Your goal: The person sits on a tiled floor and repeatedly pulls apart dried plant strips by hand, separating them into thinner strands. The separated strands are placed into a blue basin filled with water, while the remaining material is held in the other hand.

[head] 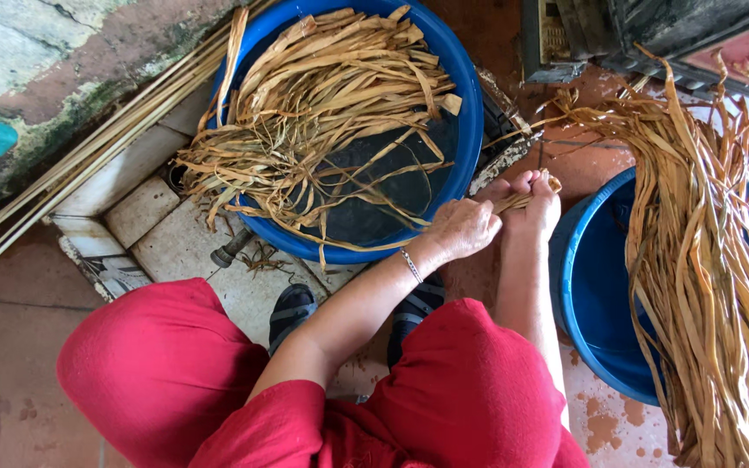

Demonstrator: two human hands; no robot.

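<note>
At the far left, long pale canes point(88, 156) are laid diagonally along the tiled edge. Next to them, a blue basin point(470, 113) holds a loose tangle of dried leaf strips point(322, 95), several of which trail over its near rim onto the tiles.

Between the two basins the hands are brought together. The left hand point(465, 227), with a thin bracelet at the wrist, is closed over the near end of a single dried strip point(522, 201). The right hand point(537, 208) is closed on the same strip just beyond it, thumb on top, the strip's tip showing past the fingers at the upper right. Both grips are clamped on this strip, and the hands are touching each other.

The held strip's long axis is seen to run from lower left to upper right, away from the body. Its free end points toward the second blue basin point(595, 286), which stands to the right. Across that basin a thick sheaf of straight strips point(704, 286) is draped, running roughly top to bottom. The right hand is the nearer to the sheaf; the left hand is the nearer to the tangled strips.
</note>
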